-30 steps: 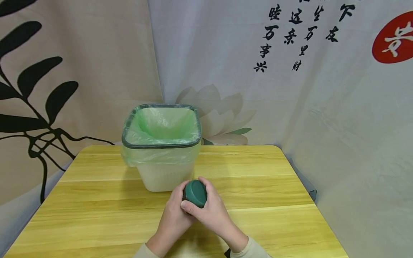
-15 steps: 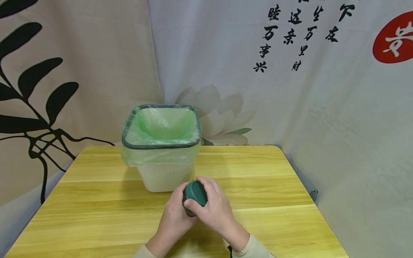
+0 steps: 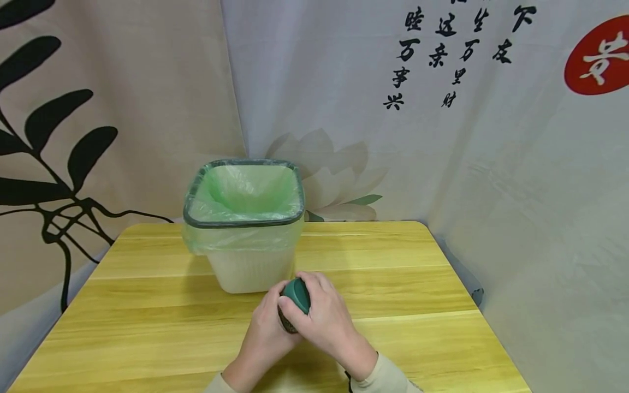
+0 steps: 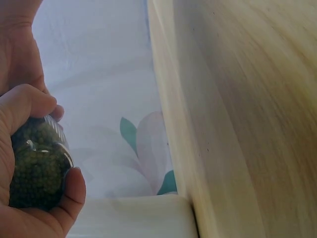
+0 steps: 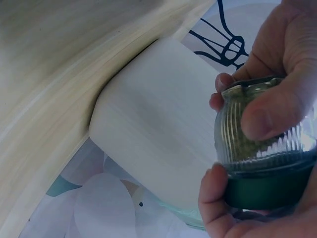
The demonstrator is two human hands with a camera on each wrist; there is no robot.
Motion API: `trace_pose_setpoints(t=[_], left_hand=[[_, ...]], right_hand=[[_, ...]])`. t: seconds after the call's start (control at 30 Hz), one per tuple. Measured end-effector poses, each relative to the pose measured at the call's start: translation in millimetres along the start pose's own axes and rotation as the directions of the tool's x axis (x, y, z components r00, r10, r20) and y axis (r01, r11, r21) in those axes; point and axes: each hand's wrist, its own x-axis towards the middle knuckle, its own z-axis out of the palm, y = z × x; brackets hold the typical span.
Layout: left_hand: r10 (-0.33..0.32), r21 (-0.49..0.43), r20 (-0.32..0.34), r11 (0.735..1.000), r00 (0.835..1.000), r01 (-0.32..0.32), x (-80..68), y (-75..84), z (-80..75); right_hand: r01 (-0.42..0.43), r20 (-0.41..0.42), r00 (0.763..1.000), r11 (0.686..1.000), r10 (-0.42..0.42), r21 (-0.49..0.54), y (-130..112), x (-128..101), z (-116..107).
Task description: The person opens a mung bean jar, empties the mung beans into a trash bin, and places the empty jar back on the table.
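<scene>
A ribbed clear glass jar [image 5: 233, 134] with a dark green lid [image 3: 298, 293] is held in both hands above the table's front half. Small round greenish grains fill the jar [image 4: 39, 173], seen through the glass in the left wrist view. My left hand [image 3: 267, 327] curls round the glass body. My right hand [image 3: 330, 319] grips the lid from the right, its thumb lying across the near side. In the head view the jar leans, and most of its glass is hidden by the fingers. The lid looks seated on the jar.
Just beyond the hands, a pale waste bin [image 3: 245, 270] stands on the wooden table [image 3: 417, 338]. A green plastic bag [image 3: 255, 188] lines it, folded over its dark rim. Printed cloth [image 3: 314, 82] hangs behind and at both sides. A dark cord lies by the right sleeve.
My right hand has turned slightly over the lid, with its fingers further across it. The jar tilts more, and its grain-filled side now shows below the lid. The bin stays put.
</scene>
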Motion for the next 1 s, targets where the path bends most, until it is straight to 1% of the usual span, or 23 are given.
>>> trace_pose_setpoints(t=[0.07, 0.13, 0.37, 0.63, 0.87, 1.0], left_hand=[[-0.011, -0.011, 0.011, 1.0, 1.0, 0.011, -0.4, 0.3, -0.5], [-0.006, -0.026, 0.017, 1.0, 1.0, 0.007, -0.4, 0.3, -1.2], [0.037, -0.048, 0.026, 0.998, 0.999, -0.036, -0.6, -1.1, -2.6], [-0.02, -0.104, 0.058, 0.994, 0.998, 0.026, -0.8, -0.4, -6.4], [0.008, -0.119, 0.051, 0.993, 0.999, -0.002, 0.9, -2.8, -8.0], [0.012, -0.14, 0.062, 0.99, 0.998, -0.003, 2.0, -4.9, -9.2]], right_hand=[[0.005, -0.01, 1.0, 1.0, -0.005, 0.006, -0.9, 0.3, 0.4], [0.013, -0.022, 1.0, 1.0, -0.013, 0.006, -1.3, 0.7, 0.7], [0.04, -0.034, 0.999, 0.999, -0.04, 0.014, 0.3, 0.2, 1.7], [0.127, -0.075, 0.989, 0.992, -0.127, -0.012, 0.9, -0.5, 2.5], [0.156, -0.08, 0.984, 0.987, -0.158, -0.031, 0.5, -0.4, 2.7], [0.18, -0.078, 0.98, 0.983, -0.182, -0.029, 0.5, -0.2, 1.8]])
